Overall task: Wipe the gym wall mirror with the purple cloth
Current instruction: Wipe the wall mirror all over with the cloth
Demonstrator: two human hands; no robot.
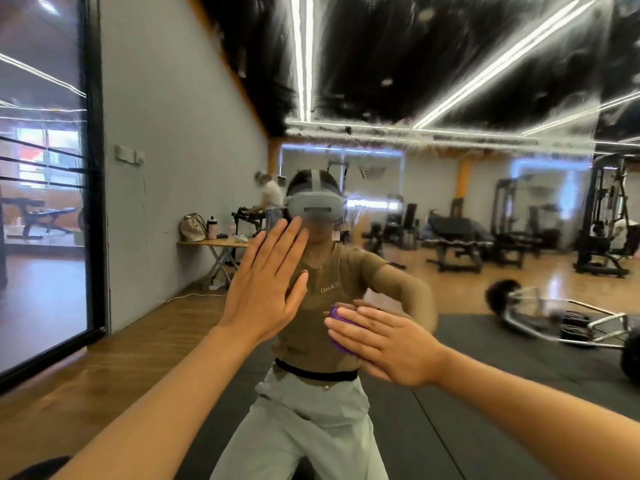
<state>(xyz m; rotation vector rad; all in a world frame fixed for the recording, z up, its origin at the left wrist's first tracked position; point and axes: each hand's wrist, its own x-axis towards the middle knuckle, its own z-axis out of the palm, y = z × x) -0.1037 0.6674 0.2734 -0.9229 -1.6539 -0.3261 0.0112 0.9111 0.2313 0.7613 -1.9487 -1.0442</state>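
A: The small purple cloth (335,315) is under the right hand (384,344), flat against the large gym wall mirror (485,209). Only a purple edge shows at the fingertips, at about the chest height of the reflected person.

B: How do the fingers (349,332) of that hand lie?

A: They are straight and close together, and they press the cloth on the glass. They do not curl around it.

B: And the left hand (268,289)?

A: It is spread flat, palm toward the mirror, fingers straight and released, higher than the right hand and to its left. It holds nothing. It seems to touch the glass, but I cannot tell this for sure.

B: What does the mirror show?

A: A person with a grey headset (315,206), an olive short-sleeved shirt and pale trousers, standing on a black floor mat (502,393). Behind, there are black weight benches (453,244) on a wooden floor and a silver metal bar frame (554,320) lying on the mat. The glass is streaked in its upper part.

B: And at the left?

A: A light wooden folding desk (214,243) stands near the grey wall (173,168). It carries a beige handbag (193,227) and a white bottle (211,227) just beside it.
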